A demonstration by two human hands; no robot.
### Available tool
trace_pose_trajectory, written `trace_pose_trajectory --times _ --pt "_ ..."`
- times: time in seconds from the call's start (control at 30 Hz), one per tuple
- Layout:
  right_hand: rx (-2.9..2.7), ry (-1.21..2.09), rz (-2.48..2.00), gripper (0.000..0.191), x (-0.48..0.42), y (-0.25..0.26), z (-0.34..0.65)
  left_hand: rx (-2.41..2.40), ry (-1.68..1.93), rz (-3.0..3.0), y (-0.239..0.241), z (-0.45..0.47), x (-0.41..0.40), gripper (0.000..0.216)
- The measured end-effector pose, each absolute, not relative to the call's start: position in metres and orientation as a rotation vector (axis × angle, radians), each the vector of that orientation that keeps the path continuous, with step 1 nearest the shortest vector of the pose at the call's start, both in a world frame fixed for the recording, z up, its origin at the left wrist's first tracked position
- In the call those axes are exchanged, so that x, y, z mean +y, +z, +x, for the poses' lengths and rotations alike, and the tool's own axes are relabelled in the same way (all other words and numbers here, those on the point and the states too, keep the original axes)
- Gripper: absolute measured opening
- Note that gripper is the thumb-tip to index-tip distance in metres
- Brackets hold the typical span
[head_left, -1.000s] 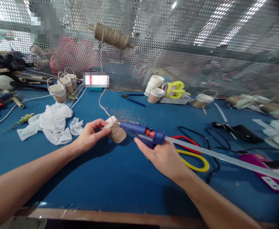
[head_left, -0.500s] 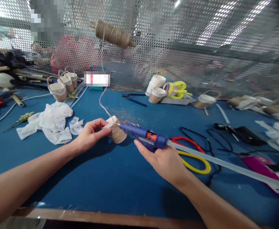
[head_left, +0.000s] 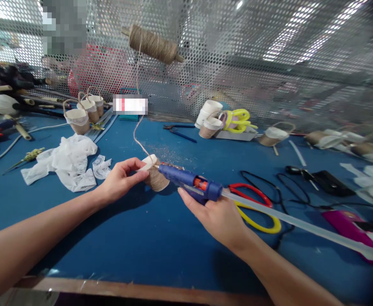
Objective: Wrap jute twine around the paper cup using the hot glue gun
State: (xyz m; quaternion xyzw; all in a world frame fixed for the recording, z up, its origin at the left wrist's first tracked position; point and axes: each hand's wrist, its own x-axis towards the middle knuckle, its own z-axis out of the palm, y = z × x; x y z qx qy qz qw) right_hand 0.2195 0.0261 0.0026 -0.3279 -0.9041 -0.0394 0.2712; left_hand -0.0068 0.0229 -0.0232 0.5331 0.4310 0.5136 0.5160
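Pinched by its white rim, a small paper cup (head_left: 157, 178) wrapped in brown twine lies tilted on its side in my left hand (head_left: 124, 177). My right hand (head_left: 220, 214) is closed round a blue hot glue gun (head_left: 186, 178), whose nozzle meets the cup just below the rim. A long clear glue stick (head_left: 282, 216) sticks out of the gun's back end. From the cup, a strand of twine (head_left: 137, 135) runs up to a twine spool (head_left: 153, 44) hung on the mesh. Part of the cup's rim is hidden behind my fingers.
White lace (head_left: 68, 163) lies on the left, near several twine-handled cups (head_left: 78, 121). Pliers (head_left: 180, 132) rest at the back. Scissors with red and yellow handles (head_left: 274, 225) and a black cord (head_left: 280, 193) are under the glue stick. A purple item (head_left: 339, 223) is at right.
The glue gun and my right hand have shifted very slightly left. My left hand keeps its hold on the cup, and the nozzle is still at the rim.
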Motion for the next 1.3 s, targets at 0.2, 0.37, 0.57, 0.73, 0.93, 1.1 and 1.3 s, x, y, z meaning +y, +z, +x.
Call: trace_pose_trajectory --times 0.2,0.37,0.57,0.73,0.93,1.1,1.3 --pt "-2.485 -0.156 -0.834 0.035 0.024 0.010 0.219 1.033 1.257 1.257 -0.025 -0.007 0.023 0.014" --pt "-2.540 -0.462 -0.700 0.039 0.028 0.001 0.226 1.038 1.241 1.274 -0.024 -0.007 0.023 0.013" --pt "-2.511 -0.334 -0.779 0.036 0.024 0.004 0.221 1.037 1.237 1.276 -0.025 -0.008 0.023 0.014" --pt "-2.468 -0.060 -0.999 0.038 0.027 0.009 0.219 1.021 1.247 1.271 -0.024 -0.008 0.023 0.015" --pt "-2.328 0.115 -1.163 0.033 0.031 0.009 0.218 1.012 1.257 1.275 -0.024 -0.007 0.025 0.018" --pt "-2.526 -0.088 -0.993 0.036 0.029 0.013 0.222 1.012 1.257 1.271 -0.025 -0.007 0.024 0.018" --pt "-2.596 -0.283 -0.791 0.041 0.031 0.006 0.229 1.027 1.244 1.282 -0.023 -0.007 0.023 0.017"
